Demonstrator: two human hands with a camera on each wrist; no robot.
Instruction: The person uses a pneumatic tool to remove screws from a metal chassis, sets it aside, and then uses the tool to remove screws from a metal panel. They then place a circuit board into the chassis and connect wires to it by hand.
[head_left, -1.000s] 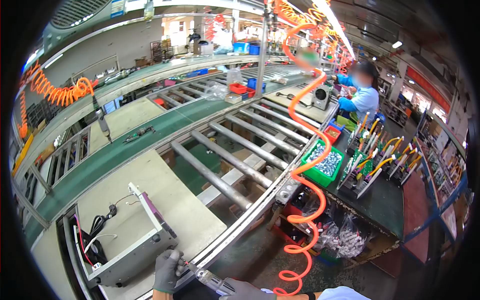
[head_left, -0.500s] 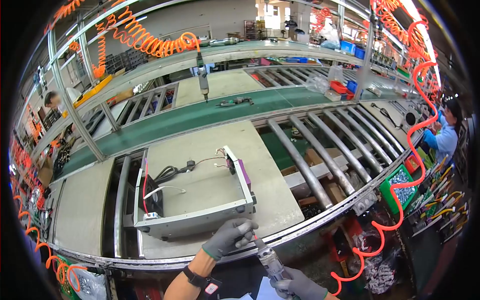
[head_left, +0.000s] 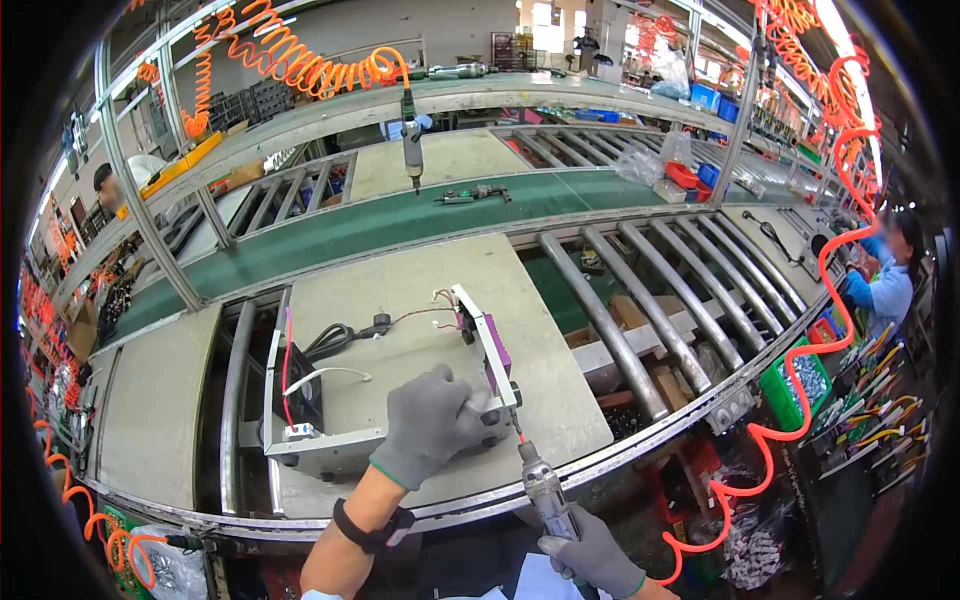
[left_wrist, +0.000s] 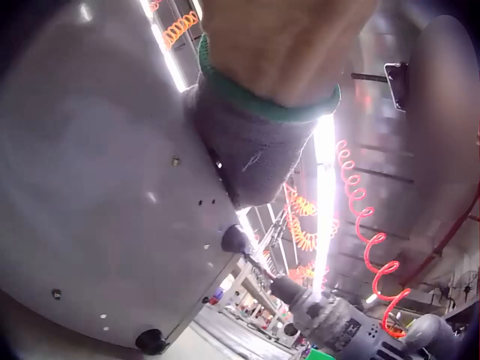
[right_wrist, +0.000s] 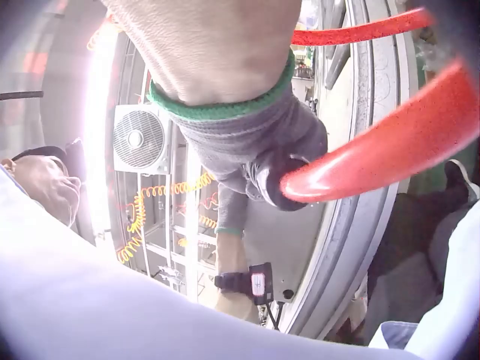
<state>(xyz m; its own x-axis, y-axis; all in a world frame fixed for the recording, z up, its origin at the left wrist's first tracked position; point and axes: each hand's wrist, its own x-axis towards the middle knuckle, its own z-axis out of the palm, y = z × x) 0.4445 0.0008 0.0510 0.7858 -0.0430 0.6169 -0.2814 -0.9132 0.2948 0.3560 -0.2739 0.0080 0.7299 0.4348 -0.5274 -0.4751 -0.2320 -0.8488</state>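
A grey metal case frame (head_left: 335, 458) stands on the pale board, with a black cable, a white wire and a red wire inside. My gloved left hand (head_left: 430, 420) grips the upper edge of its near wall by the right corner; the fingertips are hidden behind the wall. My gloved right hand (head_left: 592, 555) holds a power screwdriver (head_left: 545, 492), tilted with its bit up towards that corner. In the left wrist view, the bit meets a black round foot (left_wrist: 235, 238) on the case's outer face. A purple part (head_left: 496, 355) sits on the right wall.
Metal rollers (head_left: 600, 320) run right of the pale board (head_left: 555, 400). A coiled orange air hose (head_left: 755, 435) hangs at the right, near a green bin of metal parts (head_left: 795, 388). Another screwdriver (head_left: 412, 150) hangs over the green belt. A person (head_left: 885, 280) works at far right.
The view has swung left. My left hand has moved from beside the bit, in front of the case, up onto the case's near right edge. The screwdriver's bit has come up to the corner.
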